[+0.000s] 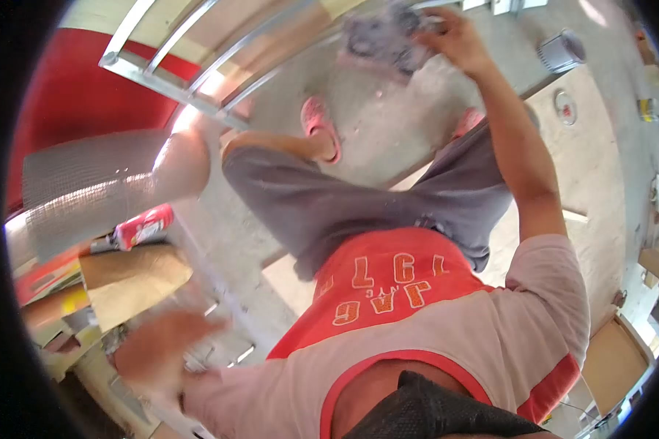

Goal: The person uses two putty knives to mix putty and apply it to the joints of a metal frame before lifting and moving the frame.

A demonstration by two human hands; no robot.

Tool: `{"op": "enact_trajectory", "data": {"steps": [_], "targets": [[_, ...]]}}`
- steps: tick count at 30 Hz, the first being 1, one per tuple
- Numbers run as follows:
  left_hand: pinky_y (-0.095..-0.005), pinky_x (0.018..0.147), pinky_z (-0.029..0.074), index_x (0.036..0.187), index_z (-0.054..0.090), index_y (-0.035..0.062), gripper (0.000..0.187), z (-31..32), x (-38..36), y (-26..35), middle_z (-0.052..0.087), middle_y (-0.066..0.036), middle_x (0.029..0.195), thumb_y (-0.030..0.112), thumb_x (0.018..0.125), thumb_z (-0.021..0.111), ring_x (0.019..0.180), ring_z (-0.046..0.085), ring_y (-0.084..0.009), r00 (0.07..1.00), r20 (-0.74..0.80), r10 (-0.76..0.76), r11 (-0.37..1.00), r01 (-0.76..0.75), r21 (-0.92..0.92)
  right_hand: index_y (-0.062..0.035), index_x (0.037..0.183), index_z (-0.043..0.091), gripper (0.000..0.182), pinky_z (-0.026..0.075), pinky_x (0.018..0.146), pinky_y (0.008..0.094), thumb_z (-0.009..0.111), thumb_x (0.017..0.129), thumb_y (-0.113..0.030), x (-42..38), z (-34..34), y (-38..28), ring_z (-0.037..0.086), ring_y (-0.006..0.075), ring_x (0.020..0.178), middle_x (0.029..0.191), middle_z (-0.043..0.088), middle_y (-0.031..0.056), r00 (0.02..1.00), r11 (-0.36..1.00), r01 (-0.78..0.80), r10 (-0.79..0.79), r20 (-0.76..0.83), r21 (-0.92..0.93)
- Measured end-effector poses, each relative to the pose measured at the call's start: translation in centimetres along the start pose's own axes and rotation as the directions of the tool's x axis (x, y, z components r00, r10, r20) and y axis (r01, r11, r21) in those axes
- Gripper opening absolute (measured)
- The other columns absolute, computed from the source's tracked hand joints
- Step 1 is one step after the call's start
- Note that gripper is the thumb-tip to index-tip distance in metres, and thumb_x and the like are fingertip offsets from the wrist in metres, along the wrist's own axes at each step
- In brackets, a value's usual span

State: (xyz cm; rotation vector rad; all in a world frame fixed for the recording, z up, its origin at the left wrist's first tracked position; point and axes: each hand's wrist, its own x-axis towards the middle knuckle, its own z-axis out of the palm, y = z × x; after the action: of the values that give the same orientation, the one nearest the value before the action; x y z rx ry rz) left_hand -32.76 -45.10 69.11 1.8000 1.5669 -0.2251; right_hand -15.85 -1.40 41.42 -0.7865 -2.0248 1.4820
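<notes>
My right hand (454,40) is raised at the top of the view, its fingers closed on the edge of a grey, dark-blotched item (384,40). This item is blurred and I cannot tell its kind. It overlaps the metal frame and the concrete floor in this view. Low at the left, my left hand (161,351) is smeared by motion, so its fingers do not show clearly. Beside it lie a piece of brown cardboard (135,282) and assorted small items.
A metal frame (198,99) stands upper left, before a red panel (73,88). A silvery foil roll (95,179) and a red bottle (145,227) lie left. At right are a wooden board (593,161) with a round lid (564,107), a bucket (561,51) and a cardboard box (616,358).
</notes>
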Motion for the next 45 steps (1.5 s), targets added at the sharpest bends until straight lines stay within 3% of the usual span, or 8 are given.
{"op": "enact_trajectory", "data": {"steps": [3,12,16,20,24,31,39,45], "targets": [[-0.0334,0.070,0.048,0.110,0.053,0.0021,0.053,0.7,-4.1,6.8,0.058,-0.011,0.105,0.020,0.064,0.073,0.083,0.061,-0.0218,0.981,0.172,0.092,0.990,-0.108,0.085,0.0090,0.120,0.046,0.050,0.052,0.061,0.0333,0.066,0.081,-0.014,-1.2,-1.9,-3.4,0.063,0.0185,0.069,0.087,0.064,0.0138,0.985,0.991,-0.102,0.089,-0.146,-0.083],[-0.0307,0.064,0.047,0.089,0.056,0.0007,0.025,2.3,-3.9,12.7,0.058,-0.009,0.087,0.013,0.070,0.067,0.075,0.059,-0.0180,0.970,0.197,0.139,0.976,-0.168,0.138,0.0001,0.124,0.044,0.050,0.050,0.053,0.0282,0.065,0.079,-0.005,-0.7,-5.3,-3.0,0.058,0.0163,0.060,0.073,0.059,0.0086,0.882,0.889,0.179,0.045,-0.469,0.422],[-0.0295,0.061,0.047,0.079,0.057,0.0000,0.015,-2.3,-3.3,7.9,0.058,-0.008,0.079,0.011,0.073,0.065,0.071,0.058,-0.0164,0.979,-0.202,-0.018,0.986,0.051,0.156,0.0049,0.111,0.054,0.039,0.045,0.049,0.0250,0.069,0.079,-0.012,-0.7,-5.9,-1.2,0.056,0.0118,0.054,0.068,0.061,0.0063,0.804,0.876,0.307,-0.030,-0.594,0.371],[-0.0284,0.058,0.046,0.070,0.058,-0.0006,0.012,-4.7,5.4,-9.1,0.057,-0.008,0.071,0.008,0.076,0.062,0.068,0.057,-0.0147,0.648,-0.705,-0.288,0.957,0.164,-0.240,0.0048,0.108,0.053,0.034,0.041,0.040,0.0248,0.068,0.079,-0.006,-1.2,-5.4,-2.8,0.052,0.0111,0.046,0.064,0.058,0.0049,0.804,0.876,0.303,-0.023,-0.594,0.376],[-0.0310,0.072,0.048,0.094,0.059,0.0000,0.020,-5.6,24.2,-25.3,0.061,-0.008,0.083,0.017,0.084,0.062,0.077,0.060,-0.0193,0.768,-0.377,-0.518,0.172,-0.338,-0.925,0.0017,0.110,0.052,0.034,0.037,0.038,0.0235,0.067,0.081,-0.006,-1.5,-5.3,-2.6,0.050,0.0081,0.046,0.062,0.056,0.0024,0.809,0.942,0.188,0.013,-0.588,0.280],[-0.0341,0.085,0.050,0.106,0.056,0.0035,0.028,-5.9,46.7,-40.1,0.061,-0.008,0.098,0.020,0.084,0.065,0.096,0.059,-0.0221,0.708,-0.430,-0.560,-0.150,-0.597,-0.788,-0.0005,0.111,0.054,0.033,0.032,0.045,0.0201,0.064,0.080,-0.006,-1.3,-4.8,0.2,0.044,0.0030,0.053,0.061,0.049,-0.0045,0.799,0.972,0.096,0.053,-0.598,0.214],[-0.0427,0.096,0.044,0.138,0.019,0.0107,0.067,-12.9,55.2,-36.0,0.047,-0.015,0.127,0.004,0.085,0.059,0.114,0.050,-0.0339,0.562,-0.627,-0.539,-0.295,-0.824,-0.485,-0.0013,0.108,0.057,0.034,0.038,0.053,0.0203,0.069,0.077,-0.008,-0.1,-4.4,-0.2,0.046,0.0033,0.061,0.068,0.053,-0.0030,0.849,0.990,-0.120,0.142,-0.508,0.077],[-0.0462,0.101,0.039,0.121,0.047,0.0038,0.039,-16.4,58.1,-37.2,0.049,-0.017,0.126,0.001,0.084,0.058,0.117,0.048,-0.0324,0.442,-0.798,-0.410,-0.459,-0.856,-0.238,0.0018,0.106,0.055,0.030,0.045,0.057,0.0201,0.067,0.079,-0.003,0.6,-5.1,0.9,0.056,0.0053,0.065,0.074,0.062,0.0020,0.882,0.957,-0.228,0.125,-0.455,-0.179]]}}
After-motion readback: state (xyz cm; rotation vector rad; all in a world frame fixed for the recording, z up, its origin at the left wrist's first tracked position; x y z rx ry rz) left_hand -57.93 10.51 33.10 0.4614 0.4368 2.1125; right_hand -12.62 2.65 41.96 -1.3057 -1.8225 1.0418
